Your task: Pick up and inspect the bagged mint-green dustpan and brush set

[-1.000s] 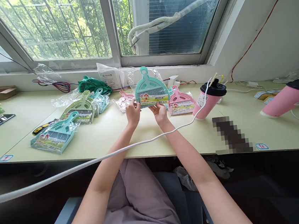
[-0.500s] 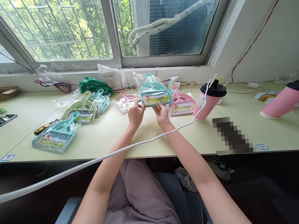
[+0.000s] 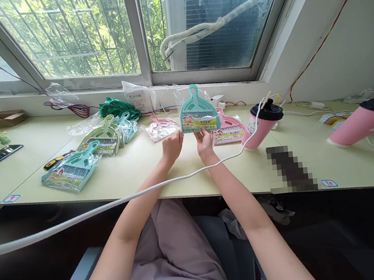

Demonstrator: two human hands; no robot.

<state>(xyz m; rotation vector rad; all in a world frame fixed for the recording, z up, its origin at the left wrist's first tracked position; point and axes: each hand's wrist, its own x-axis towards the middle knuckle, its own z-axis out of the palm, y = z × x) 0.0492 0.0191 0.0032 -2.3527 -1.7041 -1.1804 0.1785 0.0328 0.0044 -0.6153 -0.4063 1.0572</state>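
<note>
A teal dustpan and brush set [image 3: 198,112] in a clear bag is held upright above the table, its label facing me. My left hand [image 3: 173,147] is closed at its lower left corner. My right hand [image 3: 204,142] grips the bottom edge from below, fingers partly behind the pack. Behind and to the right lies a pink set [image 3: 228,129]; another pink set [image 3: 161,127] lies to the left of the held one. Farther left are a green set [image 3: 104,135], a light blue set [image 3: 127,126] and a teal set [image 3: 76,167], all bagged.
A pink cup [image 3: 257,126] with a black lid stands on the right, another pink cup [image 3: 362,124] beyond it. A white cable [image 3: 184,176] crosses above my forearms. A yellow cutter [image 3: 55,162] and green bag [image 3: 118,107] are on the left.
The teal set has shifted slightly right and turned more upright, its handle higher. My left hand's fingers have closed more tightly at the corner.
</note>
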